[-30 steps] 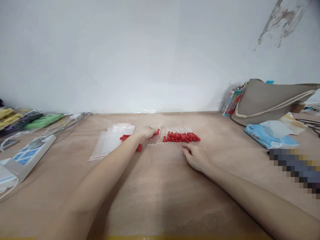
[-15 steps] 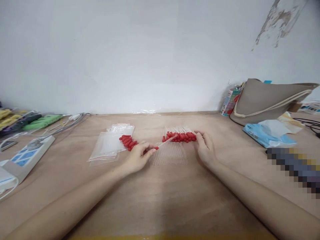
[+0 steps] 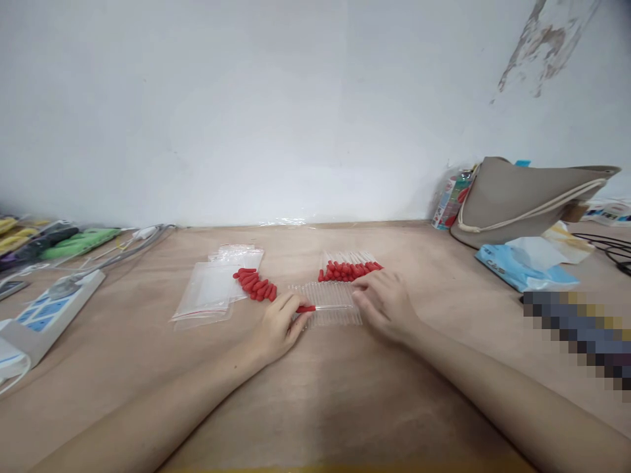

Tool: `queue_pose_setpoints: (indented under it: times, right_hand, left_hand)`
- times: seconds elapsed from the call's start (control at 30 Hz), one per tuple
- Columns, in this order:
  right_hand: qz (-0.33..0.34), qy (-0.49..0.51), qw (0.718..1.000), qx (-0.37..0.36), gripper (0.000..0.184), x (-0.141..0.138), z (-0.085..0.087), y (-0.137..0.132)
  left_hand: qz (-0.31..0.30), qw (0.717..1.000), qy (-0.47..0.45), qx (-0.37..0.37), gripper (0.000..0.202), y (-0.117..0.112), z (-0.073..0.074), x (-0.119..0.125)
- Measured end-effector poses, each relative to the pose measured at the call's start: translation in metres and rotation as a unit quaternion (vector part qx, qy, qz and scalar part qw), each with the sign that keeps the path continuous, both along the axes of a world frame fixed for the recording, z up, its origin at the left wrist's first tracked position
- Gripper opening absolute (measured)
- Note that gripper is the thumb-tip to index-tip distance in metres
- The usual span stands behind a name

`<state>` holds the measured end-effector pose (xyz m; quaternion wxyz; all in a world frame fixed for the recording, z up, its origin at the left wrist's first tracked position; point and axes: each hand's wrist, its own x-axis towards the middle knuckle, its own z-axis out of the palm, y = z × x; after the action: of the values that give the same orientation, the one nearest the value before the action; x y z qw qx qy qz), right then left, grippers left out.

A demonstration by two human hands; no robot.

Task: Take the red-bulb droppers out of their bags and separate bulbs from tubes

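My left hand (image 3: 283, 326) is closed in a pinch on the red rubber bulb (image 3: 308, 308) of a dropper, whose clear tube (image 3: 332, 307) points right, level above a row of bare clear tubes (image 3: 340, 318). The tube's far end meets the curled fingers of my right hand (image 3: 387, 305), which seem closed on it; the fingertips are partly hidden. Just behind lies a row of droppers with red bulbs (image 3: 348, 270), their clear stems pointing to the wall. Loose red bulbs (image 3: 254, 284) form a small heap beyond my left hand.
Clear zip bags (image 3: 204, 292) lie at the left, partly under the loose bulbs. Farther left are a power strip (image 3: 54, 312) and cables. A blue tissue pack (image 3: 522, 266), a grey bag (image 3: 522, 200) and a bottle (image 3: 451, 200) stand at the right.
The dropper in my left hand has swung from a slant over the red bulbs to level, nearer me. My right hand has moved left from the row's end to the tube's tip.
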<state>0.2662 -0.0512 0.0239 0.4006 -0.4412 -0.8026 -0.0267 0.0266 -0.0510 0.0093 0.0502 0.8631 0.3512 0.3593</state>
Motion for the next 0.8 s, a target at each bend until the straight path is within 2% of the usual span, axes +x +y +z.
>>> queue_pose_setpoints:
  times: [0.07,0.13,0.3,0.43,0.5,0.57,0.8]
  right_hand:
    - [0.049,-0.094,0.994,0.028,0.026,-0.010,0.002,-0.009]
    - [0.075,-0.143,0.986,0.042,0.026,-0.019,-0.001,-0.014]
    - [0.100,-0.124,0.987,0.025,0.023,-0.027,-0.014,-0.014]
    - [0.127,-0.107,0.984,0.060,0.024,-0.027,-0.015,-0.016]
    - [0.132,-0.112,0.981,0.084,0.026,-0.027,-0.013,-0.017]
    - [0.132,-0.127,0.977,0.106,0.026,-0.026,-0.011,-0.018]
    - [0.115,-0.164,0.955,0.220,0.017,-0.023,-0.008,-0.016]
  left_hand:
    - [-0.012,1.000,0.001,0.017,0.008,-0.001,0.001,0.002]
    - [-0.025,0.999,0.003,0.035,0.008,-0.003,0.002,0.004]
    - [-0.045,0.994,0.068,0.074,0.012,-0.008,0.005,0.007]
    - [-0.044,0.973,0.178,0.140,0.016,-0.009,0.008,0.008]
    - [-0.050,0.967,0.205,0.146,0.021,-0.010,0.009,0.008]
    - [-0.056,0.970,0.207,0.112,0.023,-0.012,0.010,0.008]
    - [-0.072,0.981,0.147,-0.103,0.029,-0.019,0.020,0.007]
